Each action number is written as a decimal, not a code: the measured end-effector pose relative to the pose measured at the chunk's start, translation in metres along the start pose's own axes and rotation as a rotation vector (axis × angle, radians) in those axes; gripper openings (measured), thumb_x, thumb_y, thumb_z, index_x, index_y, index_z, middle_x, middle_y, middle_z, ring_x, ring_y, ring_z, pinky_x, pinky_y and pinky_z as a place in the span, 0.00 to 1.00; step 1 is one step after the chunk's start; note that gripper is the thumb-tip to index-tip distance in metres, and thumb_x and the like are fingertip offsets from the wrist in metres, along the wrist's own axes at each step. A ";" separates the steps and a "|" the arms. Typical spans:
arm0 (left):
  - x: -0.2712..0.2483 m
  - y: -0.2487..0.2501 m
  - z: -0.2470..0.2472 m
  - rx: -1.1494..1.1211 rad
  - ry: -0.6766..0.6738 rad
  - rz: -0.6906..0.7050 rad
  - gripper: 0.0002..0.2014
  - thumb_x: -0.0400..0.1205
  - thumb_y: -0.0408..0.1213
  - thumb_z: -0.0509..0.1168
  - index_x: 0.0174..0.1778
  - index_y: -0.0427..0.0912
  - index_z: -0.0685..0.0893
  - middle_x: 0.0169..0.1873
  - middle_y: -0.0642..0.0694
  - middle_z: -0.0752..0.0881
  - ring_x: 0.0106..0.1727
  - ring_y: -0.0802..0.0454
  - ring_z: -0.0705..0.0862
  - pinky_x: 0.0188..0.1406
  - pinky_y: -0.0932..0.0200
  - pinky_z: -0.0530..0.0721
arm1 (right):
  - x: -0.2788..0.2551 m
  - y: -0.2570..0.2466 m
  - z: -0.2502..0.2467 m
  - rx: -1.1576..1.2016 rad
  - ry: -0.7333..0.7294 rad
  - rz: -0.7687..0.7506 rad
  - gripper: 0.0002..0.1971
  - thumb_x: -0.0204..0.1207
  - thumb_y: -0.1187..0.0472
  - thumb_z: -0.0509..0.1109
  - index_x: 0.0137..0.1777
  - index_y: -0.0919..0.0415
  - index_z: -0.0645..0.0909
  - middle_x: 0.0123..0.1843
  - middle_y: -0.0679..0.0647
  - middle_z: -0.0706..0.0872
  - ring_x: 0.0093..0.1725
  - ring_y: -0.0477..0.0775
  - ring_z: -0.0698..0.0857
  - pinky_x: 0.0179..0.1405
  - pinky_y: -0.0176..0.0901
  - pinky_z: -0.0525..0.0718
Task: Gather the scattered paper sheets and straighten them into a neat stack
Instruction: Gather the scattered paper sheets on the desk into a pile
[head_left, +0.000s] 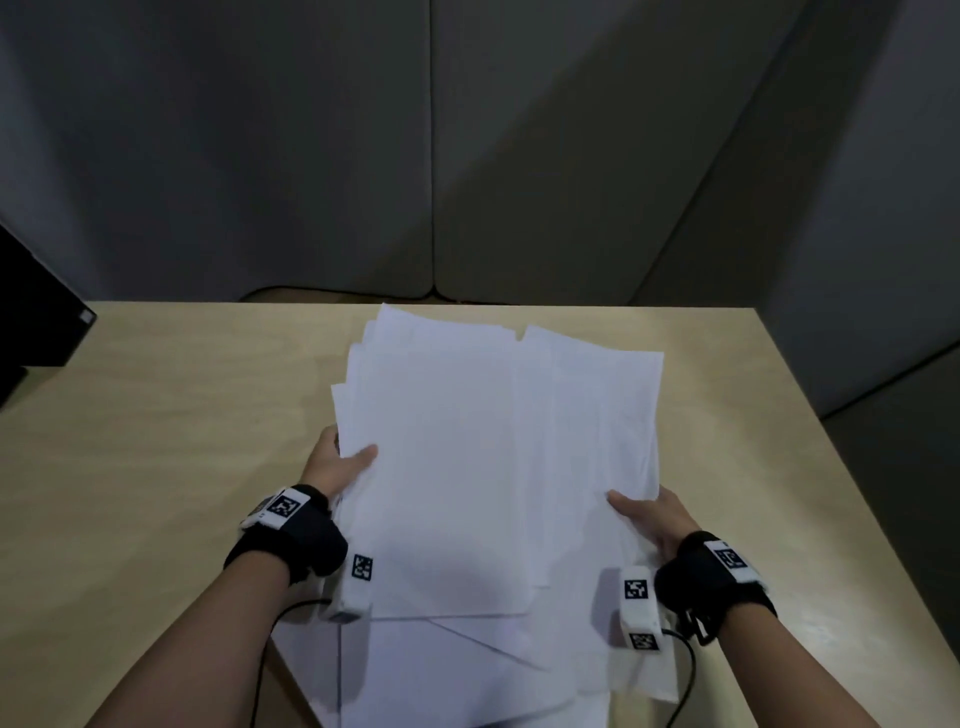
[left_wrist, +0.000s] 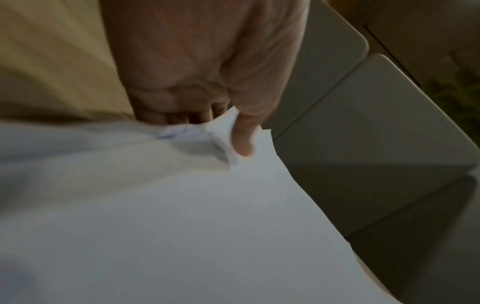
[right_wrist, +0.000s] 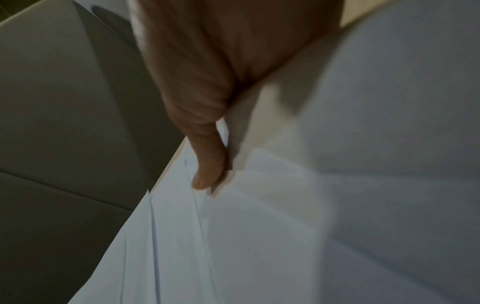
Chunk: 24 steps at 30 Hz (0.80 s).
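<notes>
Your two arms come in from 7 and 5 o'clock in the head view, each with a black wrist band and a white box with black-and-white squares on it. Your left hand holds the left edge of the paper sheets, thumb on top. Your right hand holds the right edge the same way, thumb on top and fingers hidden under the paper.

Only the head view shows the whole pile. It sits in the middle of the light wooden table, a bit toward 12 o'clock from your hands. More loose sheets lie flat at 6 o'clock, partly under the held ones.

Each wrist view shows what the head view cannot. On the left, your thumb presses down and the curled fingers tuck under the paper edge, which is crumpled there. On the right, you see your thumb pinching several edges that do not line up.

All the paper is white and blank. Its corners fan out at 11 and 1 o'clock, so the pile is messy. Grey wall panels stand behind the table.
</notes>
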<state>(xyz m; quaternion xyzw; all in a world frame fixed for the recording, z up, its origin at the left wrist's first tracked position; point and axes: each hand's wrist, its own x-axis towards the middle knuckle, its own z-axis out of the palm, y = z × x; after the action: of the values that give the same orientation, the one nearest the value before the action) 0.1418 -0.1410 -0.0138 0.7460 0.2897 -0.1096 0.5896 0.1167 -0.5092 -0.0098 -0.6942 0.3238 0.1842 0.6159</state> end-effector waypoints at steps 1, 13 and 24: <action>0.000 0.002 0.002 0.064 0.028 0.004 0.25 0.79 0.29 0.64 0.72 0.33 0.67 0.70 0.35 0.76 0.69 0.38 0.76 0.67 0.49 0.73 | 0.001 -0.001 0.001 -0.002 -0.019 0.005 0.21 0.68 0.71 0.75 0.61 0.74 0.78 0.55 0.69 0.86 0.48 0.67 0.86 0.51 0.59 0.85; 0.003 -0.007 -0.007 0.109 -0.129 0.034 0.28 0.72 0.38 0.74 0.68 0.38 0.76 0.65 0.38 0.82 0.63 0.40 0.82 0.68 0.41 0.78 | -0.002 0.003 0.003 0.072 -0.207 0.003 0.35 0.50 0.63 0.85 0.60 0.68 0.81 0.52 0.64 0.90 0.48 0.66 0.89 0.46 0.56 0.88; 0.000 0.001 -0.019 -0.030 -0.051 0.000 0.21 0.78 0.42 0.67 0.62 0.31 0.79 0.61 0.32 0.83 0.55 0.40 0.84 0.60 0.46 0.80 | -0.004 -0.003 0.011 0.178 -0.238 -0.020 0.33 0.56 0.59 0.83 0.63 0.65 0.79 0.52 0.64 0.90 0.44 0.63 0.90 0.39 0.51 0.89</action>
<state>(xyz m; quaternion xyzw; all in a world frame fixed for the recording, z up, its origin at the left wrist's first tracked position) 0.1390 -0.1228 -0.0079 0.7340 0.2764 -0.1243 0.6078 0.1177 -0.4978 -0.0066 -0.6132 0.2564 0.2296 0.7110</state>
